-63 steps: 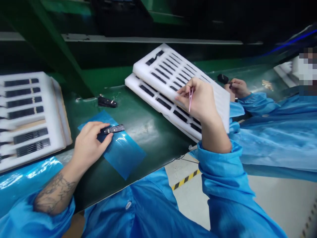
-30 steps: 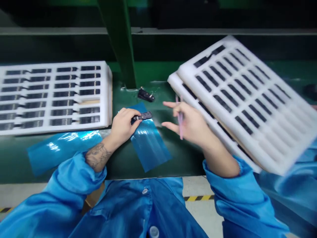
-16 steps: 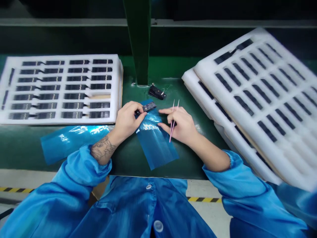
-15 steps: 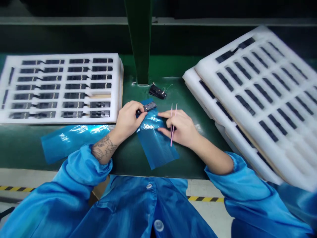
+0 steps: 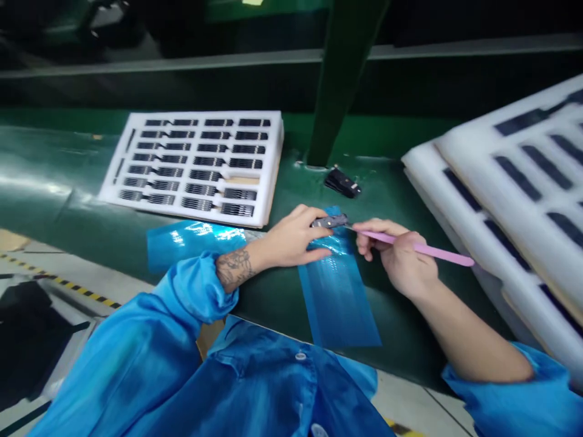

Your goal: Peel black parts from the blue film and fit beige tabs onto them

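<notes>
My left hand (image 5: 303, 237) grips a small black flat part (image 5: 336, 221) between its fingers, just over the top end of a blue film sheet (image 5: 341, 303). In my right hand (image 5: 403, 255) is a pair of pink tweezers (image 5: 441, 253), held almost level, its metal tips at the right end of the part. Whether the tips pinch it I cannot tell. Beyond both hands, a small pile of similar black parts (image 5: 342, 183) lies on the green table. A second blue film sheet (image 5: 195, 243) lies beside my left forearm.
A white foam tray (image 5: 273, 176) filled with rows of black parts sits at the left, one slot showing bare brown. More foam trays (image 5: 469, 145) are stacked at the right. A green post (image 5: 334, 103) rises from the green table (image 5: 268, 303).
My right hand has turned the tweezers from upright to nearly level and brought their tips to the black part. The left hand still holds the part; the whole view has shifted and tilted.
</notes>
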Demonstrator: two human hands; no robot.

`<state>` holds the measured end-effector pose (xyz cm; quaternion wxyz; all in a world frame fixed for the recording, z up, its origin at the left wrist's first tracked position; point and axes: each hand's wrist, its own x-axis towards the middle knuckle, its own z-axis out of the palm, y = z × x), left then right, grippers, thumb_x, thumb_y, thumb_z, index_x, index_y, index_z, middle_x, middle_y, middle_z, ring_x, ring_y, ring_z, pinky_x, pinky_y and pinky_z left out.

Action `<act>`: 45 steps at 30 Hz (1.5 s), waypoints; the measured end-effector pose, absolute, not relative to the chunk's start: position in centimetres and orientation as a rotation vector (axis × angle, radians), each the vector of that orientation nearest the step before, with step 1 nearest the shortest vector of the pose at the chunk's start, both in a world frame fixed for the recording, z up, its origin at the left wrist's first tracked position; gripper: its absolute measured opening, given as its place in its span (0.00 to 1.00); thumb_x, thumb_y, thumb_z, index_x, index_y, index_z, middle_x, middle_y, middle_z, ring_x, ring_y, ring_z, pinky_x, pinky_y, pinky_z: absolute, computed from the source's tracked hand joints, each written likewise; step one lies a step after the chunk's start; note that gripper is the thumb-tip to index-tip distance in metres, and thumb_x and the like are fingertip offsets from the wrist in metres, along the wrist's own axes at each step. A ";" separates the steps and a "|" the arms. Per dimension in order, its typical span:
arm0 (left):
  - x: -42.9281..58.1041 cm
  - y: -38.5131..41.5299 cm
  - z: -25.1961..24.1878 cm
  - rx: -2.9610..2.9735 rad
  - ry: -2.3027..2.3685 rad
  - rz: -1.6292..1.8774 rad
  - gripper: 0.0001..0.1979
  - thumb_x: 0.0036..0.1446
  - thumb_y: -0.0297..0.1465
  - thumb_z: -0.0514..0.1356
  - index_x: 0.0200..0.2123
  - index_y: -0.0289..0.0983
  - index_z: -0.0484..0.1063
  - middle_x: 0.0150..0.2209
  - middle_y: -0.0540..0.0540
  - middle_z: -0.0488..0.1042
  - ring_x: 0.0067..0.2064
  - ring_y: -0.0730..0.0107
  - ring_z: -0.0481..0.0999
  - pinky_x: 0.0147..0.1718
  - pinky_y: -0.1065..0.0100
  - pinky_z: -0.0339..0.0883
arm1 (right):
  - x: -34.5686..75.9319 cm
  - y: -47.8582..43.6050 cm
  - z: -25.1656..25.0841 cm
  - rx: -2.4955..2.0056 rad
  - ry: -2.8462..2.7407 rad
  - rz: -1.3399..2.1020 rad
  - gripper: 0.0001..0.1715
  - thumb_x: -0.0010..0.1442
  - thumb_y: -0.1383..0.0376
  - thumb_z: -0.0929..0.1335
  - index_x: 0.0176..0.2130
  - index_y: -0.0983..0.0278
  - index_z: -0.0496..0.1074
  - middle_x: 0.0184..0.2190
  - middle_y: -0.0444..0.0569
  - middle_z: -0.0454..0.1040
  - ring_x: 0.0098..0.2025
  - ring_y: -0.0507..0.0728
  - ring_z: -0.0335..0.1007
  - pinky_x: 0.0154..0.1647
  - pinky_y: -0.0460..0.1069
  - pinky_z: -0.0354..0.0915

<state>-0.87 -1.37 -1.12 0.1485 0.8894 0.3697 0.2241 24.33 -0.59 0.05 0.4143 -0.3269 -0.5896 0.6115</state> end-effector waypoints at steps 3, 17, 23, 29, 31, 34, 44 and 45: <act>-0.9 -1.4 -1.0 2.562 1.078 0.576 0.23 0.64 0.46 0.62 0.53 0.35 0.78 0.56 0.35 0.69 0.56 0.53 0.69 0.58 0.51 0.69 | 25.1 -0.1 -1.0 -0.881 -1.412 1.622 0.18 0.67 0.51 0.69 0.40 0.60 0.83 0.26 0.49 0.73 0.27 0.53 0.70 0.22 0.47 0.65; -0.8 -1.1 -1.3 2.484 1.036 0.707 0.12 0.63 0.39 0.65 0.44 0.38 0.81 0.52 0.39 0.76 0.51 0.60 0.73 0.52 0.55 0.72 | 26.3 0.6 0.4 -1.005 -1.639 1.538 0.13 0.48 0.58 0.82 0.35 0.58 0.85 0.35 0.49 0.83 0.33 0.56 0.80 0.36 0.49 0.77; -0.7 -0.8 -1.2 2.500 1.048 0.705 0.11 0.62 0.39 0.66 0.44 0.38 0.80 0.52 0.40 0.76 0.52 0.60 0.74 0.51 0.57 0.72 | 26.5 0.9 0.4 -1.072 -1.555 1.684 0.16 0.43 0.60 0.84 0.32 0.57 0.83 0.34 0.46 0.84 0.35 0.57 0.82 0.36 0.49 0.78; -0.6 -0.9 -1.0 2.501 1.075 0.677 0.13 0.62 0.41 0.66 0.44 0.39 0.80 0.53 0.41 0.76 0.52 0.60 0.74 0.52 0.57 0.72 | 26.3 0.8 0.1 -0.973 -1.267 1.749 0.15 0.49 0.57 0.81 0.35 0.60 0.81 0.27 0.44 0.82 0.27 0.54 0.81 0.30 0.48 0.80; -0.5 -0.8 -1.1 2.526 1.066 0.677 0.13 0.62 0.41 0.65 0.43 0.39 0.81 0.53 0.41 0.76 0.51 0.60 0.74 0.51 0.57 0.72 | 26.3 0.8 0.1 -0.996 -1.263 1.737 0.17 0.45 0.58 0.83 0.35 0.59 0.81 0.29 0.44 0.83 0.29 0.55 0.82 0.32 0.49 0.81; -0.5 -0.9 -1.1 2.561 1.057 0.665 0.12 0.64 0.39 0.64 0.43 0.38 0.81 0.53 0.40 0.76 0.50 0.59 0.73 0.51 0.57 0.72 | 26.2 0.7 0.3 -1.062 -1.361 1.717 0.15 0.46 0.61 0.83 0.35 0.57 0.83 0.30 0.45 0.84 0.31 0.57 0.83 0.35 0.51 0.81; 0.0 -1.1 -1.0 2.734 1.008 0.657 0.12 0.67 0.38 0.61 0.42 0.36 0.80 0.52 0.40 0.76 0.48 0.61 0.72 0.47 0.60 0.74 | 24.6 -1.0 0.2 -1.236 -1.575 1.216 0.09 0.50 0.60 0.81 0.32 0.59 0.82 0.30 0.47 0.83 0.28 0.55 0.77 0.27 0.51 0.73; 0.1 -1.1 -1.0 2.747 1.006 0.653 0.13 0.67 0.38 0.61 0.41 0.36 0.80 0.52 0.40 0.76 0.48 0.61 0.72 0.47 0.60 0.74 | 24.5 -1.0 0.2 -1.260 -1.588 1.202 0.09 0.51 0.60 0.81 0.32 0.60 0.82 0.30 0.47 0.83 0.28 0.55 0.76 0.27 0.51 0.73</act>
